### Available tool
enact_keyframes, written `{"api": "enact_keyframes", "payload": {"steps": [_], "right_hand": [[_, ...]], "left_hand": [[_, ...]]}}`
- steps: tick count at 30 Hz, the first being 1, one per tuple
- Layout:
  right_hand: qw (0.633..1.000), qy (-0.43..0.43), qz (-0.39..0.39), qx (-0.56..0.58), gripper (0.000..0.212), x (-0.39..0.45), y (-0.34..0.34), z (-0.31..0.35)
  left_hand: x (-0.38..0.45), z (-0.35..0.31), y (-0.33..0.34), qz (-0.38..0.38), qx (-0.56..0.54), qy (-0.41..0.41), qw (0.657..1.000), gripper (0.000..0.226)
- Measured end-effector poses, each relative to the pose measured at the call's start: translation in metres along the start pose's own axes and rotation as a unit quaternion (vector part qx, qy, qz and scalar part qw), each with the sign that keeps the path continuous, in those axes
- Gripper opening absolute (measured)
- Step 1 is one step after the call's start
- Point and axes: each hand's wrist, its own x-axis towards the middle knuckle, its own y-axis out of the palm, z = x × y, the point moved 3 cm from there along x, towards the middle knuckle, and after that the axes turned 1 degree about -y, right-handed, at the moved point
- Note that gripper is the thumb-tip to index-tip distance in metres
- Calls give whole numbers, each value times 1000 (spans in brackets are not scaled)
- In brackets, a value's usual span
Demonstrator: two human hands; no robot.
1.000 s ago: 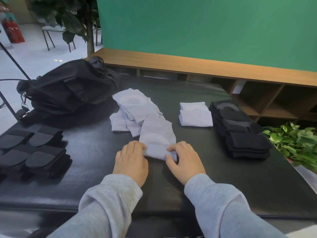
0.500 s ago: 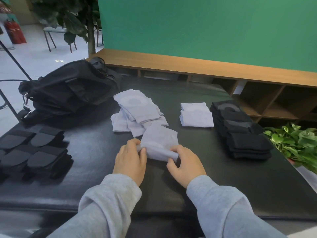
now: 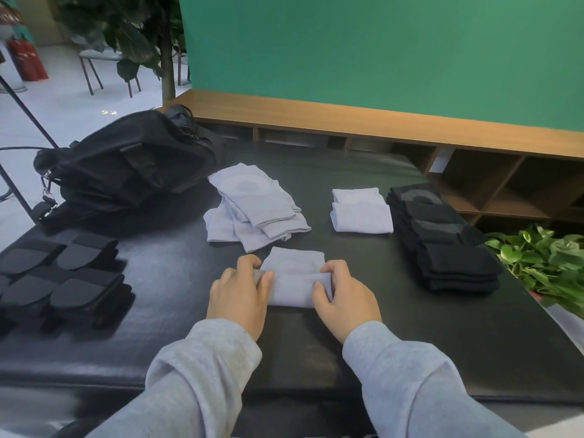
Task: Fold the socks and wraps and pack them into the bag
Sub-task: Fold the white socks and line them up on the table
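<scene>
Near the front edge of the dark surface (image 3: 410, 358), both hands grip one light grey wrap (image 3: 295, 281), partly rolled: left hand (image 3: 238, 295) curls around its left end, right hand (image 3: 346, 297) around its right end. Just behind it lies a loose pile of grey wraps (image 3: 252, 205); right of that, folded grey ones (image 3: 361, 211), then a black stack (image 3: 442, 238). Black bag (image 3: 126, 165) sits far left, black socks (image 3: 60, 279) in front of it.
</scene>
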Motion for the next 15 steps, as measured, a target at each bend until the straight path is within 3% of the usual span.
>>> {"api": "enact_keyframes", "payload": {"steps": [6,15], "right_hand": [[1000,10,-14,-17,14,3,0,0],[999,-1,-35,-38,10,6,3,-4]], "left_hand": [[-1,-2,-3,-33,-11,38,999,37],[1,1,6,-57,50,99,992,19]]}}
